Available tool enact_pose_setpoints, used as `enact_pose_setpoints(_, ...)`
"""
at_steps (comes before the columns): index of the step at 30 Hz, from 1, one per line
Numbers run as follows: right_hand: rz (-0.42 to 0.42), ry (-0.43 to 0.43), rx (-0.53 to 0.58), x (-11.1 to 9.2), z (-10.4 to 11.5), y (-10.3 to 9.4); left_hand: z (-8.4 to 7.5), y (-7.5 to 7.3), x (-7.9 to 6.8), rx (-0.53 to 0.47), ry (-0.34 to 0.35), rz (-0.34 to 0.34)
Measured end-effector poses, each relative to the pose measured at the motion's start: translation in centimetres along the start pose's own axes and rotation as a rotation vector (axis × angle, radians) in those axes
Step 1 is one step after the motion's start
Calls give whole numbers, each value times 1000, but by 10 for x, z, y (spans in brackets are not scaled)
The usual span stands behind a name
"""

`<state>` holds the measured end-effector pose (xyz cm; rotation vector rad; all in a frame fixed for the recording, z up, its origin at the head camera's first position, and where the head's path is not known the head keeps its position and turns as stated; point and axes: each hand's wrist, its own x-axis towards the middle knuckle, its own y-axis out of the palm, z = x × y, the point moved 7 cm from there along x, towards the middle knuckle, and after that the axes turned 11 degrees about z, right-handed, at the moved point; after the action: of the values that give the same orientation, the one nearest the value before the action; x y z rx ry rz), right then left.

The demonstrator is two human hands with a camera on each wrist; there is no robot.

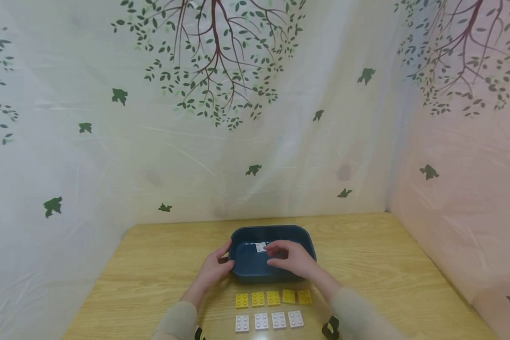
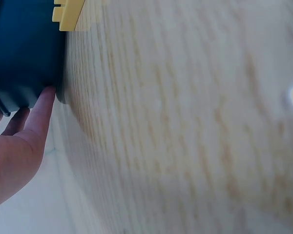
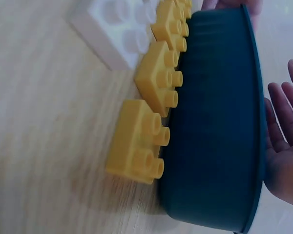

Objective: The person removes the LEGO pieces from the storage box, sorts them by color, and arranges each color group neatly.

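Note:
A dark blue plastic tub (image 1: 255, 273) stands on the table with one white toy brick (image 1: 260, 247) inside. My left hand (image 1: 214, 269) rests against the tub's left end from outside, with thumb and fingers spread along the wall; the left wrist view shows its fingertips below the rim. Above the tub's right half, my right hand (image 1: 295, 259) hovers with loosely bent fingers and nothing between them, its fingertips right beside the white brick. In the right wrist view this hand (image 3: 288, 141) appears behind the tub's rim, palm partly hidden.
Just in front of the tub lies a row of several yellow bricks (image 1: 273, 298). Nearer still is a row of several white bricks (image 1: 278, 320). The wooden table (image 1: 161, 255) meets a leaf-patterned curtain (image 1: 195, 165) at the back and sides.

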<state>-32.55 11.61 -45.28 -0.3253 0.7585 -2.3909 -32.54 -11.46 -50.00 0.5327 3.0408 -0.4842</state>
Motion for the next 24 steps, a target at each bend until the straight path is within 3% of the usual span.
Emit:
enact_pose_setpoints(8,-28,67,-62,28,-16,2,0,0,-1,-10,-6,-8)
enact_pose_setpoints(15,-15,161,-40,41,-33,6,1,2,-2,9,4,-8)
enact_pose_setpoints(24,-7,143,-72,55,-42,11,-1,3,-5,-7,5,0)
